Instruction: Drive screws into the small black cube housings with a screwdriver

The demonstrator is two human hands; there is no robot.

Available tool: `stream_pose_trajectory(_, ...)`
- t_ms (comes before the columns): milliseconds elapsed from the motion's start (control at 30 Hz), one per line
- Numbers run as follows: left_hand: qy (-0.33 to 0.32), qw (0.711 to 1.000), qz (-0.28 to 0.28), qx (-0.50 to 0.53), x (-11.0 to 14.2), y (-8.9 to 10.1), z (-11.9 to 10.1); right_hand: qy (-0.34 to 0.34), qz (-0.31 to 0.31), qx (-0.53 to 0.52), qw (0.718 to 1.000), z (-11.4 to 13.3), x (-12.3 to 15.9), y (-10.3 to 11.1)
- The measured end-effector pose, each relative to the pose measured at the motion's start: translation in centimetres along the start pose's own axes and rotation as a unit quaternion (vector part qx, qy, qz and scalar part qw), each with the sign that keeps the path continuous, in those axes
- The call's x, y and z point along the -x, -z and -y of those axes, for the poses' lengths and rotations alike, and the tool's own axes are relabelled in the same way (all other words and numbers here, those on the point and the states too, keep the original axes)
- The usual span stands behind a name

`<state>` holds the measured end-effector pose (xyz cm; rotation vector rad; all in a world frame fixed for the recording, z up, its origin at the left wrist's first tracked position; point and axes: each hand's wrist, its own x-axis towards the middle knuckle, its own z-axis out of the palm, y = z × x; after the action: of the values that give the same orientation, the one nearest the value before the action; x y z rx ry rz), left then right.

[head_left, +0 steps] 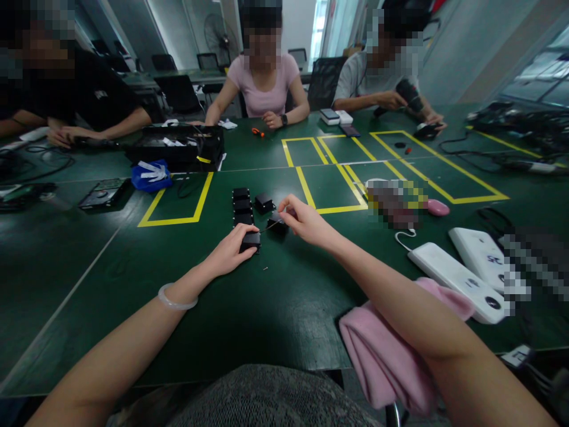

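Between the front edge and the long seam of a dark green worktop point(288, 320), a straight column of small black box-shaped pieces point(242, 206) is running away from the wearer. At its near end, the left hand point(229, 252) is holding the nearest black box point(251, 242), thumb on the near side and fingers on the far side, spread only as wide as the piece. A pale translucent bangle point(178, 306) is circling that wrist. The right hand point(306, 222) is pinching a thin dark rod point(269, 225) between closely drawn fingertips, and the rod is slanting down toward the left fingertips; whether it is touching the box, one cannot tell. Just under the right hand a loose black box point(277, 225) is sitting, with another black box point(264, 202) lying beyond it, beside the column. Nearer the front edge, a tiny metal screw point(265, 268) is lying alone. Toward the right end, two long white plastic devices point(457, 280) are lying side by side, and a pink cloth point(377, 350) is hanging over the front edge. Along the far edge, a person in a pink top point(267, 89) is sitting opposite.
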<state>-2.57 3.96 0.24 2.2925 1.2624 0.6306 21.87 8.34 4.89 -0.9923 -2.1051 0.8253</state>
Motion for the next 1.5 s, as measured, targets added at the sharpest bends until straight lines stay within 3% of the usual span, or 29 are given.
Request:
stream_pose_trajectory(233, -0.002, 1.0, 0.001, 0.001, -0.02, -0.03, 0.04, -0.039, -0.015, 0.063, 0.997, 0.14, -0.16, 0.02)
stream_pose_trajectory(500, 0.003, 1.0, 0.002, 0.0, -0.01, 0.05, -0.1, 0.009, 0.043, 0.027, 0.999, 0.04, -0.24, 0.59)
stream_pose_trajectory(733, -0.008, 1.0, -0.006, 0.0, -0.03, -0.13, 0.23, -0.044, 0.0, 0.066, 0.997, 0.34, -0.36, 0.12)
stream_pose_trajectory(967, 0.001, 1.0, 0.0, -0.002, -0.06, 0.0, 0.05, -0.013, 0.011, 0.04, 0.999, 0.09, -0.07, 0.19)
stream_pose_trajectory(1167, 0.002, 1.0, 0.0, 0.001, 0.02, -0.02, 0.13, -0.042, 0.006, 0.093, 0.995, 0.67, -0.1, -0.04)
stream_pose_trajectory(1500, 0.007, 1.0, 0.002, 0.003, -0.02, -0.07, 0.05, -0.032, -0.005, 0.046, 0.998, 0.09, -0.21, -0.01)
